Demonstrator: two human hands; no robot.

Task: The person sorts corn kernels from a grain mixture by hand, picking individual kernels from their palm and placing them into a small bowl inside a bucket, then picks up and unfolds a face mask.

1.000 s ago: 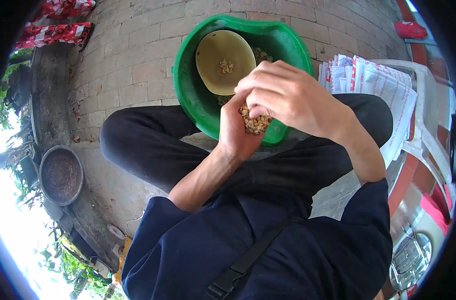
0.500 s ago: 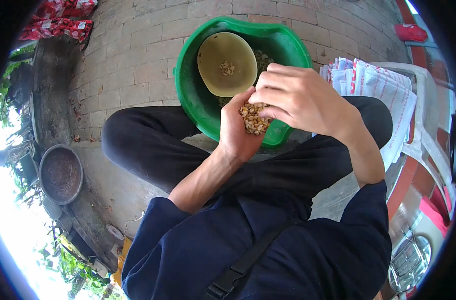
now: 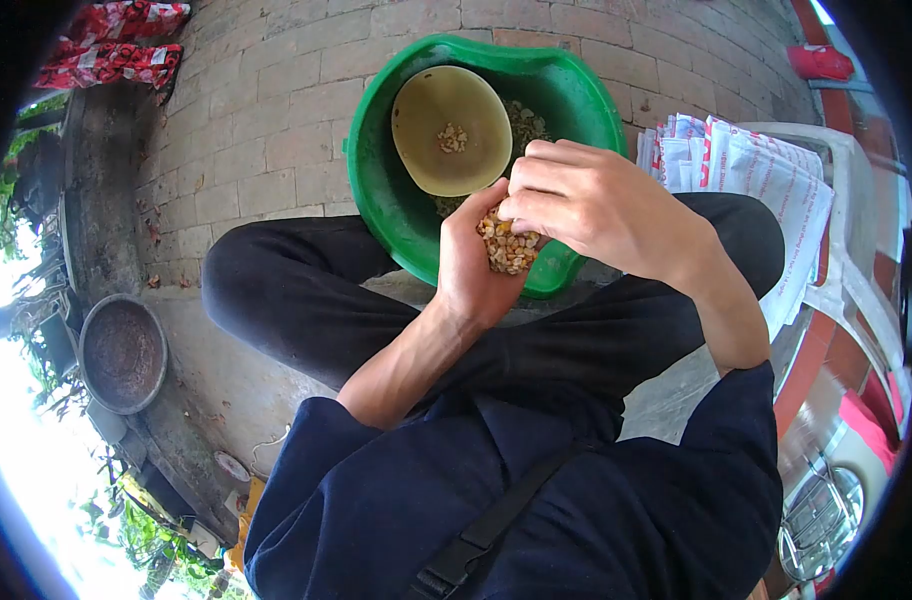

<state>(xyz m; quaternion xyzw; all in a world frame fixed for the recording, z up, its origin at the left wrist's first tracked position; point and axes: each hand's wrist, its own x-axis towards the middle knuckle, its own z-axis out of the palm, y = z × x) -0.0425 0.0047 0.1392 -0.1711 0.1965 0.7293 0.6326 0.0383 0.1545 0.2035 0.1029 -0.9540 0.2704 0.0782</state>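
Inside the green tub, a yellow bowl holds pale bits; the left hand cups corn kernels; the right hand meets it, grip unclear.

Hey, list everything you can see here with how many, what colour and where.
Tub: one, green, before the person
Bowl: one, cream, inside the tub
Bowl kernels: small heap, pale, in the bowl
Held kernels: handful, yellow and pale, at the tub's near side
Sacks: uncounted stack, white with red, right
Chair: one, white, right
Basin: one, grey-brown, left
Bundle: one, red, top right
Cloth: pink, far right
Rack: one, metallic, bottom right
Paving: grey-brown, underneath
Trousers: one pair, black, centre
Top: one, navy, bottom
Left hand: one, bare, cupping the held kernels
Right hand: one, bare, over the held kernels
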